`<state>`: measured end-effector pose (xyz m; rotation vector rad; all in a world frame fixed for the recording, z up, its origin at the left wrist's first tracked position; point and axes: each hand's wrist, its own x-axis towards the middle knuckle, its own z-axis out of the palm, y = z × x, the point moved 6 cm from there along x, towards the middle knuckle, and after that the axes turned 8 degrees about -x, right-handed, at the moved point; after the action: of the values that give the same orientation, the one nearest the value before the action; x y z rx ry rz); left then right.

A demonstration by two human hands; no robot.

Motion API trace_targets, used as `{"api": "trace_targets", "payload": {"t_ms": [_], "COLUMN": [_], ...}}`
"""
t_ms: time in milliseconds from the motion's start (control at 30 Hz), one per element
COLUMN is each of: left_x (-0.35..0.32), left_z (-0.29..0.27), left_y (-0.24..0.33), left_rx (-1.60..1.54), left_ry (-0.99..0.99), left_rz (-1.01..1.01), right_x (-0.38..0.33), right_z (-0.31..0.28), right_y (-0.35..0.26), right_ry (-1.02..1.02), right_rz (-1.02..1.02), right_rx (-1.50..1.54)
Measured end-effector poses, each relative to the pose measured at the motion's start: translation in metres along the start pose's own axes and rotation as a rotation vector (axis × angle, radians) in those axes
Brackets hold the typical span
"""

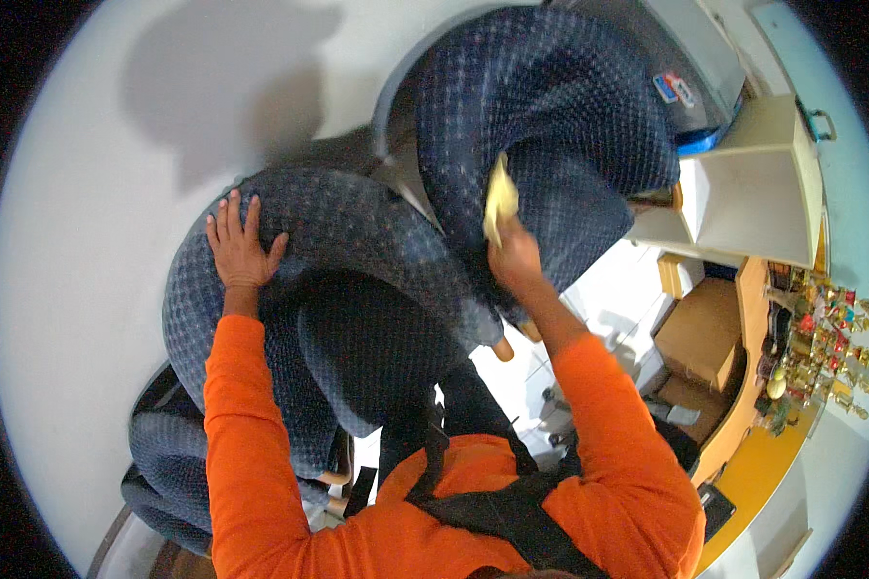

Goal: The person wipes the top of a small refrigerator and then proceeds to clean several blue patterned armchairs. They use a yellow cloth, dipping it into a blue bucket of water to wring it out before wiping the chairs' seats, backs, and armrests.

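My left hand (241, 243) lies flat on the rounded backrest of a dark, checked upholstered armchair (357, 217), fingers spread. A yellow cloth (501, 198) is bunched in my right hand (515, 256), its loose end pointing up and away from me. That hand is at a second armchair (550, 87) of the same dark fabric, over the inner side near its seat. Whether the cloth touches the fabric I cannot tell. The two armchairs stand close side by side, with short wooden legs (502, 349) near the gap between them.
More dark armchairs (169, 449) stand at the lower left along the white wall (77, 241). To the right are a cream open shelf unit (758, 198), a cardboard box (700, 333) and a yellow-orange desk (758, 482) bearing several small trophies (830, 338). A grey cabinet (690, 58) is behind the far chair.
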<state>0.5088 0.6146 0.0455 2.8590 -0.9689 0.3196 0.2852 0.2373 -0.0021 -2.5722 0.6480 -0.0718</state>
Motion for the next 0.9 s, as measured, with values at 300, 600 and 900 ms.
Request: {"api": "trace_targets", "payload": {"t_ms": [300,600,900], "left_x": [0.0,-0.001,0.001], "left_z": [0.004,0.008,0.004], "left_y": [-0.004,-0.004,0.003], "left_rx": [-0.012,0.012,0.029], "left_ry": [0.006,0.099,0.051], "left_rz": [-0.003,0.046,0.052], "right_x": [0.003,0.035,0.046], "right_z": [-0.06,-0.01,-0.02], "right_y": [0.079,-0.043,0.108], "right_ry": [-0.183,0.115,-0.099], "right_rz": [0.178,-0.08,0.403], "right_rx": [0.196,-0.088,0.291]}}
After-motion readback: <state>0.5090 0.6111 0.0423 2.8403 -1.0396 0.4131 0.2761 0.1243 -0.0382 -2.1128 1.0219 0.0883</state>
